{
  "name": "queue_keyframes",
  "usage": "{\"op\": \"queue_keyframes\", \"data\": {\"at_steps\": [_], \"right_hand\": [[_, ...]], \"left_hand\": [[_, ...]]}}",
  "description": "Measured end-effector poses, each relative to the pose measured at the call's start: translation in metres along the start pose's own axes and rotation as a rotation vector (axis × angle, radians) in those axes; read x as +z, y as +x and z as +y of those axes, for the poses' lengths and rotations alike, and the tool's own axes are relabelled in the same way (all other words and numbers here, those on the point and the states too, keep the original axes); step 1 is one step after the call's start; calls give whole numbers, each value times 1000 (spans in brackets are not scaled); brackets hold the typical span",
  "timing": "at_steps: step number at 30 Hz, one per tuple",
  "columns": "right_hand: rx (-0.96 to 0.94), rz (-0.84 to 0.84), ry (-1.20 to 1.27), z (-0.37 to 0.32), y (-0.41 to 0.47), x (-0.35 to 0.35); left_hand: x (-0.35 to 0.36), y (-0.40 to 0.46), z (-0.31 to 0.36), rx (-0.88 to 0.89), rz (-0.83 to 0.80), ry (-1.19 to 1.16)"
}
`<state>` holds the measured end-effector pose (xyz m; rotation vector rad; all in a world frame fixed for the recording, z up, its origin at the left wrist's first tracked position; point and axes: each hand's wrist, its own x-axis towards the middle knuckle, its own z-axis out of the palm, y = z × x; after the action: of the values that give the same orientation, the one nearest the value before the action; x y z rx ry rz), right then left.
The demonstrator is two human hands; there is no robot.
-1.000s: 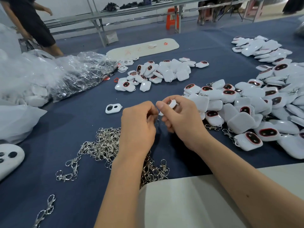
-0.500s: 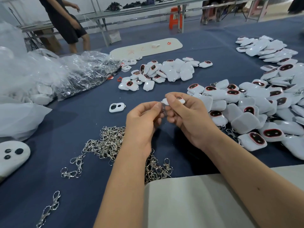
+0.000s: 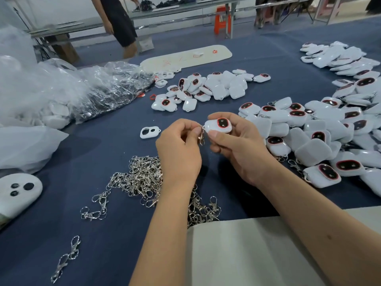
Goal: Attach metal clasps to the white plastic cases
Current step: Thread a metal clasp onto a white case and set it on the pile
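My right hand [image 3: 237,149] grips a white plastic case [image 3: 216,126] with a red-rimmed dark window, its face turned up towards me. A metal clasp [image 3: 201,135] hangs from the case's left corner, and my left hand [image 3: 179,149] pinches the clasp's ring between thumb and fingers. Both hands are raised above the blue table [image 3: 107,145]. A heap of loose metal clasps [image 3: 142,178] lies under my left forearm. A big pile of white cases [image 3: 321,137] lies to the right, some with clasps attached.
A second cluster of cases [image 3: 206,87] lies further back, and a third [image 3: 338,58] at the far right. Clear plastic bags [image 3: 68,91] fill the left. A lone white frame piece [image 3: 150,132] lies near the hands. A person [image 3: 119,23] stands behind the table.
The case has been turned so its red-rimmed window faces up, and both hands have lifted slightly. The clasp now hangs from the case's corner. The person behind has walked right.
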<state>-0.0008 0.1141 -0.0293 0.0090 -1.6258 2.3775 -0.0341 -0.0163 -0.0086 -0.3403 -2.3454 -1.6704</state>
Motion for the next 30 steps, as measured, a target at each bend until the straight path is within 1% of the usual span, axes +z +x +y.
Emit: {"op": "queue_keyframes", "data": {"at_steps": [3, 6, 10, 12, 13, 14, 18, 20, 22, 25, 27, 30], "right_hand": [[-6, 25, -62, 2, 0, -1], [-27, 34, -112, 2, 0, 0], [-58, 52, -203, 4, -1, 0], [-61, 57, -186, 4, 0, 1], [-61, 60, -159, 4, 0, 1], [-62, 61, -129, 3, 0, 1], [-94, 22, -92, 2, 1, 1], [-106, 13, -67, 2, 0, 2], [-107, 14, -33, 2, 1, 3], [-112, 38, -47, 1, 1, 3], [-117, 40, -55, 1, 1, 3], [-104, 25, -58, 0, 0, 4]], "left_hand": [[-3, -2, 1, 163, -12, 252], [-4, -2, 4, 249, -36, 391], [-4, 2, 7, 259, -108, 481], [-4, 2, 7, 223, -107, 479], [-4, 1, 7, 183, -93, 425], [-2, -1, 7, 117, -80, 321], [7, -8, 8, -317, -56, -324], [8, -6, 10, -485, -88, -568], [7, -4, 11, -601, -108, -748], [7, -2, 11, -709, -155, -870], [8, -1, 11, -749, -159, -913], [12, -3, 12, -685, -116, -880]]}}
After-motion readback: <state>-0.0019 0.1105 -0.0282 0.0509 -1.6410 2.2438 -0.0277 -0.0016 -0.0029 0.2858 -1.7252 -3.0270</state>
